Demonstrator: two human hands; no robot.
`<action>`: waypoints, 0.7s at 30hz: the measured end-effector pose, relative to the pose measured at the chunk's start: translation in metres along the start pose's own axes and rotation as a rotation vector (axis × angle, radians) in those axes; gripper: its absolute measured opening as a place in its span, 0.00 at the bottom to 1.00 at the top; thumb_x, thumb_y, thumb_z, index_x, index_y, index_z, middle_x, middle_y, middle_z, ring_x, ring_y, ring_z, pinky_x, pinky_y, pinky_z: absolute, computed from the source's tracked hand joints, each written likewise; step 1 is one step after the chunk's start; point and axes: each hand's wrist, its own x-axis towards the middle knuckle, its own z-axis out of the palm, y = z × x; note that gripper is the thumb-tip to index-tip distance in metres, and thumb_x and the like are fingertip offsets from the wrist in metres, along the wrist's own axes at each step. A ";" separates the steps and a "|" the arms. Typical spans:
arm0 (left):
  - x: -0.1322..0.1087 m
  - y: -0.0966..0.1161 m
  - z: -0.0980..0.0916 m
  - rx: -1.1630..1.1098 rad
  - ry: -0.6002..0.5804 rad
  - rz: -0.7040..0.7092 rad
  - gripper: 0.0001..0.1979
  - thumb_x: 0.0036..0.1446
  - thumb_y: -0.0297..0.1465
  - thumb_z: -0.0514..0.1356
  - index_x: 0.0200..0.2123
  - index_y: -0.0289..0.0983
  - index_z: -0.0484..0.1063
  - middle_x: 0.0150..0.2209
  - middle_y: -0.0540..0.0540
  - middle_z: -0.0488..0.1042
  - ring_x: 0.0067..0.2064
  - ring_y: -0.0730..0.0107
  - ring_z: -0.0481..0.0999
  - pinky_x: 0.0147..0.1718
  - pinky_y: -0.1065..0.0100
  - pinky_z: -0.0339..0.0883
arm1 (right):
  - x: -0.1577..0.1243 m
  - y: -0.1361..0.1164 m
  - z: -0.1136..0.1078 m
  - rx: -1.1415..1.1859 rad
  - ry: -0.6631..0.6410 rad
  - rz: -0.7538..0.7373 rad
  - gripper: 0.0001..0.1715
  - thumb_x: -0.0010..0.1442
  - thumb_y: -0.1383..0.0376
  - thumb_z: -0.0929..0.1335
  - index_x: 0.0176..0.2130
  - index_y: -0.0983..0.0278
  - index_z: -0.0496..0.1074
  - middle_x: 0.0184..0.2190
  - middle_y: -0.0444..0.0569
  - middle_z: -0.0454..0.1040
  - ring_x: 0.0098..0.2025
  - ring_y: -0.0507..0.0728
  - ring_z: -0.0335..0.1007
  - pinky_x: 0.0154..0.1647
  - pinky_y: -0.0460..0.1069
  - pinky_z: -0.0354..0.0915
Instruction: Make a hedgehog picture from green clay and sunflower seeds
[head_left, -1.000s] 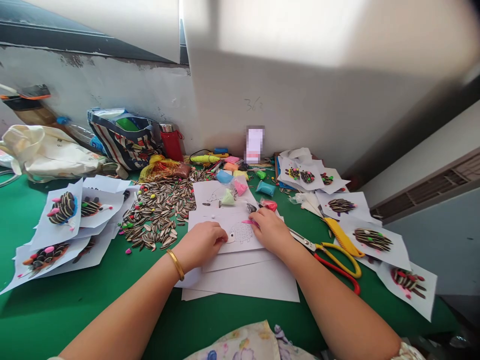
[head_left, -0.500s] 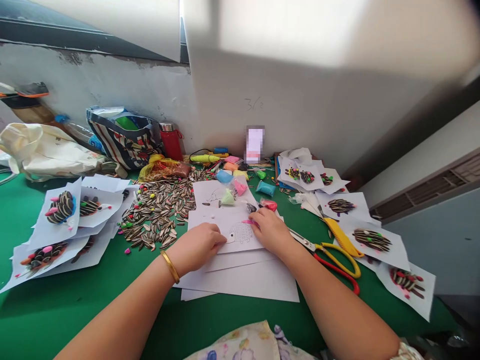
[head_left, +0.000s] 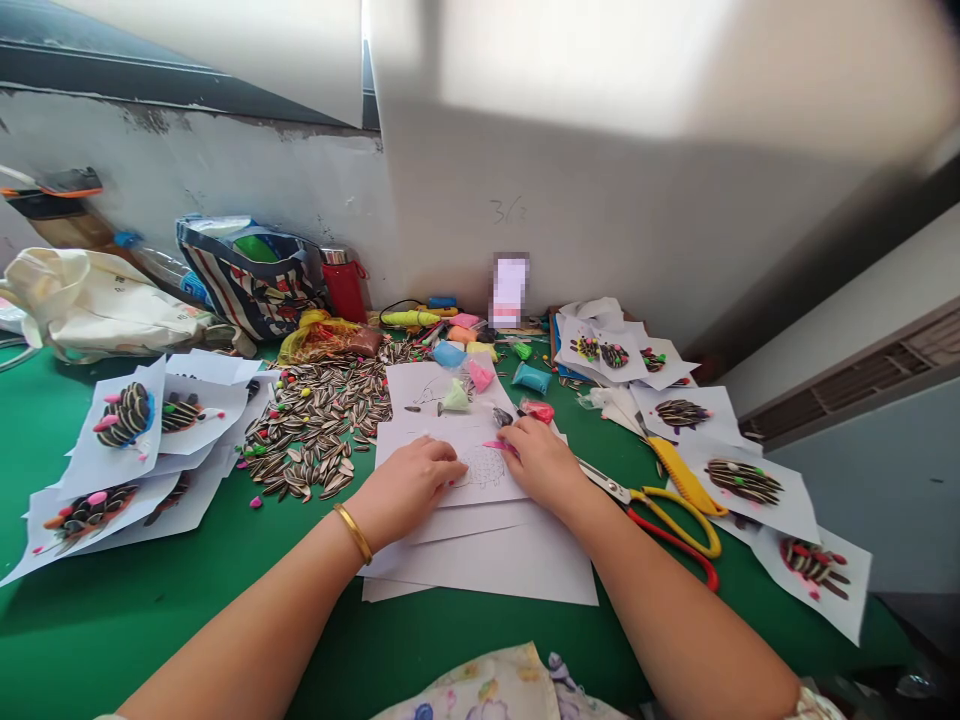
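"Grip check: what's the left hand (head_left: 409, 478) doing?"

"Lying flat with the fingers apart, pressed on a sheet with a hedgehog outline (head_left: 480, 468). Nothing's clamped. There's a gold bangle (head_left: 352, 533) on that wrist."

"And the right hand (head_left: 544, 462)?"

"Fingers together at the top of the same sheet, pinching a strip of pink clay (head_left: 496, 445). A dark sunflower seed (head_left: 502, 417) sits just above the fingertips, but I can't tell whether it's held."

"Where's the sheet lying?"

"On a stack of white paper (head_left: 510, 565) in the middle of the green tabletop (head_left: 75, 640). A second sketched sheet (head_left: 427, 385) lies just behind it, with small bags of coloured clay (head_left: 455, 395) on top."

"What's on either side?"

"To the left, a heap of striped sunflower seeds (head_left: 315, 425) dotted with clay bits, then papers with seed-covered hedgehogs (head_left: 124, 420). To the right, scissors with yellow and red handles (head_left: 671, 525), and more seed pictures (head_left: 742, 480) beyond them."

"Anything by the wall?"

"A striped tote bag (head_left: 251, 280), a red bottle (head_left: 343, 290) and a pale cloth bag (head_left: 97, 310)."
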 end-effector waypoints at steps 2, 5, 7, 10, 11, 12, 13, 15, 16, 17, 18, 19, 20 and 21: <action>0.000 0.001 0.000 0.015 -0.013 -0.002 0.15 0.61 0.22 0.54 0.45 0.42 0.77 0.45 0.43 0.74 0.47 0.60 0.72 0.47 0.61 0.66 | 0.000 0.000 0.000 0.000 0.004 -0.004 0.13 0.65 0.64 0.66 0.49 0.61 0.73 0.45 0.51 0.71 0.49 0.58 0.65 0.48 0.49 0.63; 0.001 0.000 0.000 0.018 -0.028 -0.002 0.15 0.61 0.23 0.54 0.44 0.41 0.76 0.45 0.43 0.74 0.46 0.60 0.72 0.46 0.61 0.67 | 0.000 0.000 0.001 -0.001 0.008 0.000 0.13 0.65 0.65 0.66 0.49 0.60 0.73 0.45 0.51 0.71 0.49 0.58 0.66 0.47 0.49 0.63; 0.001 -0.001 0.002 0.008 -0.013 -0.019 0.18 0.60 0.22 0.53 0.49 0.41 0.74 0.45 0.43 0.74 0.48 0.60 0.72 0.48 0.60 0.67 | 0.000 0.001 0.002 -0.002 0.004 0.004 0.14 0.65 0.65 0.66 0.50 0.60 0.73 0.45 0.51 0.71 0.49 0.58 0.66 0.47 0.49 0.63; 0.000 -0.004 0.005 -0.024 0.039 -0.081 0.23 0.59 0.23 0.55 0.58 0.40 0.68 0.50 0.41 0.74 0.53 0.58 0.71 0.53 0.57 0.66 | 0.000 0.001 0.002 -0.001 0.002 0.000 0.14 0.65 0.65 0.66 0.50 0.60 0.73 0.45 0.51 0.71 0.50 0.58 0.66 0.48 0.49 0.63; 0.000 -0.005 0.006 -0.037 0.050 -0.099 0.24 0.59 0.25 0.57 0.59 0.40 0.66 0.53 0.41 0.73 0.55 0.57 0.71 0.55 0.55 0.65 | -0.001 0.001 0.002 0.001 0.004 -0.003 0.14 0.65 0.65 0.66 0.50 0.60 0.73 0.45 0.51 0.71 0.50 0.58 0.66 0.48 0.49 0.63; 0.000 -0.006 0.007 -0.049 0.052 -0.108 0.26 0.58 0.28 0.59 0.60 0.40 0.64 0.56 0.40 0.71 0.57 0.56 0.69 0.57 0.54 0.63 | -0.001 0.001 0.002 0.002 0.006 -0.005 0.14 0.65 0.65 0.66 0.50 0.60 0.73 0.45 0.51 0.71 0.50 0.58 0.66 0.48 0.49 0.63; 0.000 -0.007 0.008 -0.059 0.047 -0.109 0.29 0.57 0.30 0.62 0.61 0.40 0.63 0.59 0.40 0.69 0.60 0.55 0.67 0.59 0.54 0.61 | -0.001 0.001 0.002 0.004 0.008 -0.007 0.14 0.65 0.65 0.66 0.50 0.60 0.73 0.45 0.51 0.71 0.50 0.59 0.66 0.48 0.50 0.63; 0.000 -0.008 0.009 -0.069 0.020 -0.090 0.35 0.54 0.32 0.66 0.64 0.41 0.59 0.64 0.40 0.64 0.65 0.55 0.61 0.63 0.52 0.55 | -0.001 0.001 0.003 0.012 0.014 -0.011 0.14 0.64 0.65 0.66 0.50 0.60 0.73 0.45 0.51 0.71 0.49 0.59 0.66 0.48 0.50 0.63; 0.000 -0.009 0.010 -0.068 0.002 -0.077 0.37 0.53 0.32 0.66 0.65 0.42 0.57 0.65 0.41 0.62 0.67 0.55 0.58 0.64 0.51 0.53 | -0.001 0.000 0.003 0.017 0.018 -0.017 0.14 0.64 0.65 0.66 0.49 0.60 0.73 0.45 0.51 0.71 0.49 0.59 0.66 0.48 0.50 0.63; 0.000 -0.009 0.011 -0.065 -0.015 -0.067 0.39 0.53 0.32 0.67 0.66 0.42 0.55 0.66 0.41 0.62 0.68 0.55 0.56 0.65 0.50 0.50 | -0.002 0.000 0.003 0.024 0.022 -0.026 0.13 0.64 0.65 0.66 0.49 0.60 0.74 0.45 0.51 0.72 0.49 0.59 0.66 0.48 0.50 0.63; 0.001 -0.010 0.012 -0.061 -0.031 -0.060 0.40 0.53 0.32 0.67 0.66 0.43 0.54 0.66 0.41 0.61 0.68 0.56 0.56 0.66 0.49 0.48 | -0.002 0.000 0.003 0.034 0.027 -0.036 0.13 0.64 0.65 0.66 0.49 0.60 0.74 0.44 0.50 0.72 0.48 0.58 0.66 0.48 0.50 0.63; 0.001 -0.011 0.013 -0.056 -0.041 -0.059 0.40 0.54 0.33 0.67 0.66 0.43 0.53 0.66 0.41 0.61 0.68 0.56 0.56 0.66 0.49 0.47 | -0.002 -0.001 0.003 0.044 0.035 -0.042 0.12 0.65 0.65 0.66 0.48 0.60 0.74 0.44 0.50 0.72 0.48 0.58 0.66 0.48 0.50 0.63; 0.001 -0.011 0.013 -0.052 -0.047 -0.061 0.40 0.54 0.34 0.67 0.67 0.43 0.53 0.66 0.40 0.61 0.68 0.55 0.57 0.66 0.48 0.47 | -0.002 0.000 0.003 0.053 0.048 -0.042 0.12 0.65 0.65 0.65 0.47 0.60 0.74 0.44 0.50 0.72 0.48 0.58 0.67 0.47 0.50 0.63; 0.001 -0.012 0.014 -0.048 -0.049 -0.065 0.40 0.54 0.34 0.66 0.67 0.42 0.53 0.66 0.40 0.62 0.67 0.55 0.58 0.66 0.48 0.47 | -0.001 0.001 0.002 0.058 0.068 -0.032 0.12 0.65 0.65 0.65 0.47 0.61 0.74 0.45 0.51 0.72 0.48 0.58 0.67 0.47 0.50 0.63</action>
